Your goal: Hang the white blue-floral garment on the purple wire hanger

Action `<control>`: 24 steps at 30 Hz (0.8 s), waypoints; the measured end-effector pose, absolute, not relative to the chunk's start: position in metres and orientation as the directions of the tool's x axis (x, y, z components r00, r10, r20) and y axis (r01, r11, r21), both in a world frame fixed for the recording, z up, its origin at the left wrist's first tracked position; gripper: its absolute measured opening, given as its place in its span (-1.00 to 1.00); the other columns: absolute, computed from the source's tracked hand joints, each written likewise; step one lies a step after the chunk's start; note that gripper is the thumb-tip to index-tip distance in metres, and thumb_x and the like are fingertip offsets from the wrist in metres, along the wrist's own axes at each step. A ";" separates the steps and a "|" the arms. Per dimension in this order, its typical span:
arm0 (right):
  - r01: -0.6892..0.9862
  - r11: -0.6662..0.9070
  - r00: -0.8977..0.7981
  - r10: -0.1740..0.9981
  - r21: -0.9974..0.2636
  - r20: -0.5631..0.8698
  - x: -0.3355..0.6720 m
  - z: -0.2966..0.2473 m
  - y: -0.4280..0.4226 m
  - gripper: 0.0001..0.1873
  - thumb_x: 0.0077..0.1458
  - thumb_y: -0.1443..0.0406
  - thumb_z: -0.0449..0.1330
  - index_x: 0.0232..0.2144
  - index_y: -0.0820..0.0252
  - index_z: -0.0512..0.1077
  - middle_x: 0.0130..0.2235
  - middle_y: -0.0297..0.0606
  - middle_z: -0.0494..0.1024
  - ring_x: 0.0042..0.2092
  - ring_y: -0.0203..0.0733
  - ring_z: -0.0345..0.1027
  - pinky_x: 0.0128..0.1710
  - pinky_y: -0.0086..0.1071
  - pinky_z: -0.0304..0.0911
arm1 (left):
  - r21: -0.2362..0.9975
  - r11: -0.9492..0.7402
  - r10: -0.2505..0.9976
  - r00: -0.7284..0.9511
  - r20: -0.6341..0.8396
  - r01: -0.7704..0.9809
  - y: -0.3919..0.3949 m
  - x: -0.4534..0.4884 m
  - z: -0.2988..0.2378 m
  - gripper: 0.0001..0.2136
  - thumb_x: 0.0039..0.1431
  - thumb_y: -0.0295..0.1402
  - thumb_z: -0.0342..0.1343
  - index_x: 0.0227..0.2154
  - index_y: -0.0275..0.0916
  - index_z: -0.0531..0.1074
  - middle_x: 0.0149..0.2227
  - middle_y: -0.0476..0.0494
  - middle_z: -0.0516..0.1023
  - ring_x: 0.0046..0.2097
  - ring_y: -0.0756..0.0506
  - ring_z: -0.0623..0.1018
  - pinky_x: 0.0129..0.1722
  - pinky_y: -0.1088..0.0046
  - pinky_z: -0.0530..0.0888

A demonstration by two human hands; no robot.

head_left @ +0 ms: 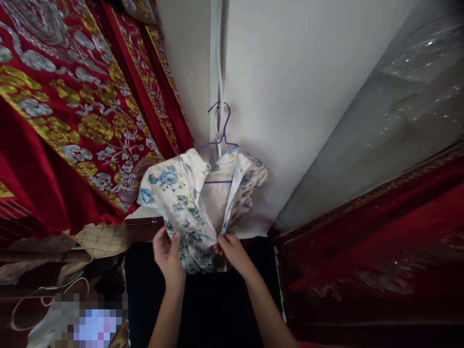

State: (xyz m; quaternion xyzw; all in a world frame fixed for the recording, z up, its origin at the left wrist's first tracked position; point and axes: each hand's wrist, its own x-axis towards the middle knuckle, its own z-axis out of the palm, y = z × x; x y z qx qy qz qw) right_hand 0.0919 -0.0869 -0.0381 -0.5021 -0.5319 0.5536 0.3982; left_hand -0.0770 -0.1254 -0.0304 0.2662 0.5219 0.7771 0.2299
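A small white garment with a blue and yellow flower print [183, 193] hangs on a purple wire hanger [222, 137] against a white wall. Its front lies open, showing a pale lining. My left hand [167, 253] grips the left front panel near its lower edge, fingers curled round the cloth. My right hand [232, 251] pinches the edge of the right front panel where the two panels meet. Both hands are close together below the hanger.
Red garments with gold and silver embroidery [72, 106] hang at the left. At the right, red cloth lies under a clear plastic cover [380, 145]. A white strap [219, 72] runs down the wall above the hanger. Dark fabric [206, 299] lies below my hands.
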 end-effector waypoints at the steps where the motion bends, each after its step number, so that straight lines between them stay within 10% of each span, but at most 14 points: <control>1: 0.080 -0.119 -0.174 0.976 -0.990 -0.131 0.094 -0.040 -0.090 -0.59 0.10 0.07 0.08 -0.64 0.21 0.38 -0.62 -0.29 0.42 -0.54 -0.27 0.27 -0.49 -0.41 0.15 | 0.925 -0.375 0.540 -0.795 0.279 0.070 -0.128 -0.074 -0.037 -0.51 0.06 -0.33 0.31 0.08 -0.15 0.37 0.10 -0.20 0.43 0.12 -0.19 0.45 0.17 0.21 0.34; 4: 0.039 -0.117 -0.172 0.977 -0.992 -0.122 0.094 -0.043 -0.099 -0.52 0.09 -0.03 0.09 -0.66 0.18 0.32 -0.66 -0.36 0.32 -0.58 -0.30 0.18 -0.53 -0.41 0.10 | 0.858 -0.365 0.650 -0.562 0.512 0.360 -0.136 -0.057 -0.055 -0.63 0.07 -0.41 0.26 -0.03 -0.14 0.43 0.04 -0.20 0.43 0.12 -0.22 0.42 0.20 0.17 0.29; 8: -0.015 -0.069 -0.209 0.976 -0.998 -0.064 0.091 -0.038 -0.104 -0.44 0.09 -0.12 0.15 -0.66 0.19 0.31 -0.67 -0.38 0.28 -0.58 -0.33 0.11 -0.53 -0.42 0.04 | 0.888 -0.340 0.888 -0.205 0.412 0.310 -0.135 -0.029 -0.070 -0.81 0.15 -0.40 0.14 -0.16 -0.19 0.46 -0.15 -0.19 0.53 -0.05 -0.21 0.51 0.03 0.23 0.40; 17: -0.108 -0.218 -0.289 0.940 -0.970 -0.180 0.123 -0.009 -0.104 -0.52 0.06 -0.05 0.25 -0.57 0.26 0.42 -0.69 -0.44 0.25 -0.63 -0.43 0.01 -0.59 -0.48 -0.16 | 0.921 -0.260 0.936 -0.160 0.315 0.290 -0.131 -0.017 -0.066 -0.84 0.24 -0.30 0.09 -0.43 -0.21 0.42 -0.40 -0.09 0.48 -0.29 -0.12 0.49 -0.22 0.41 0.37; 24: -0.399 0.152 -0.038 0.983 -0.904 0.182 0.112 0.121 -0.035 -0.63 0.00 0.05 0.32 -0.52 0.26 0.45 -0.70 -0.53 0.15 -0.66 -0.49 -0.12 -0.65 -0.49 -0.26 | 0.908 -0.240 0.951 -0.104 0.291 0.343 -0.126 -0.002 -0.073 -0.79 0.24 -0.24 0.08 -0.47 -0.20 0.34 -0.43 -0.08 0.44 -0.33 -0.11 0.45 -0.28 0.40 0.34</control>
